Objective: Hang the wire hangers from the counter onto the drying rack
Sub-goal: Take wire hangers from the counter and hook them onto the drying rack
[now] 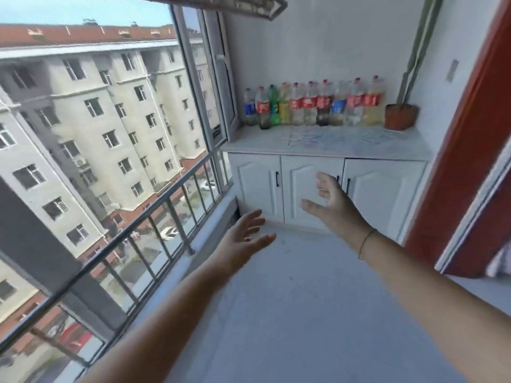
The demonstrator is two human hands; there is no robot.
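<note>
Your left hand (243, 233) and right hand (331, 200) are both spread wide and hold nothing, far from the wire hangers (307, 138) on the counter (401, 147).

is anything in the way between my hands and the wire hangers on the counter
Nothing visible does. The left hand and right hand are empty, out over the floor short of the counter. The wire hangers lie flat on its top, in front of the bottles and the pot.
</note>
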